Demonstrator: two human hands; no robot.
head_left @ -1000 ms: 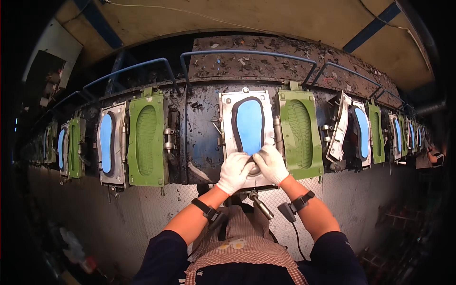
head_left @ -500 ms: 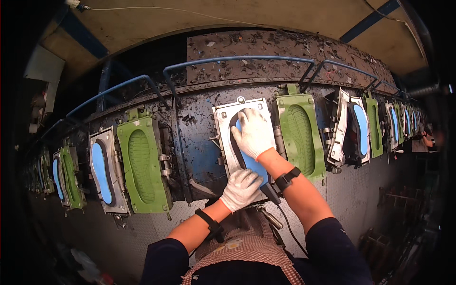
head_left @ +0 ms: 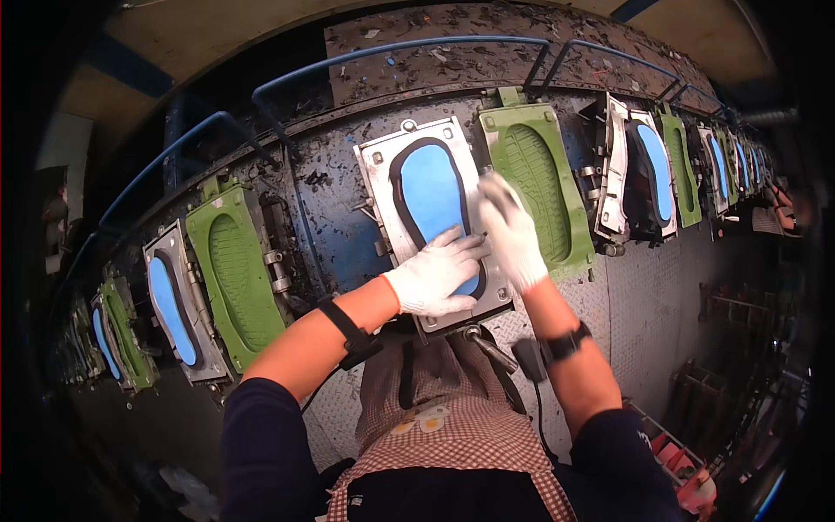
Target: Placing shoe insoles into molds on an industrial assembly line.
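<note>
In front of me a silver metal mould plate (head_left: 379, 174) holds a blue foot-shaped insole (head_left: 430, 187) with a dark rim around it. Both my hands wear white knit gloves. My left hand (head_left: 439, 274) lies across the insole's near end, its fingers stretched out and pointing right. My right hand (head_left: 515, 233) is at the plate's right edge, beside the insole. Its fingers point away from me and are partly blurred; I see nothing held in them. Hinged to the plate's right side is a green mould half (head_left: 570, 235) with a sole-shaped tread cavity.
More moulds flank this one: a green half (head_left: 228, 313) and a silver plate with a blue insole (head_left: 172, 309) on the left, another insole (head_left: 654, 174) on the right. Blue rails (head_left: 400, 41) run behind. Dark scraps litter the bench. A metal handle (head_left: 491, 350) juts toward my apron.
My right hand has come off the insole to the plate's right edge. My left hand has moved from the near edge onto the insole, now lying flatter. The view has shifted, showing the moulds higher.
</note>
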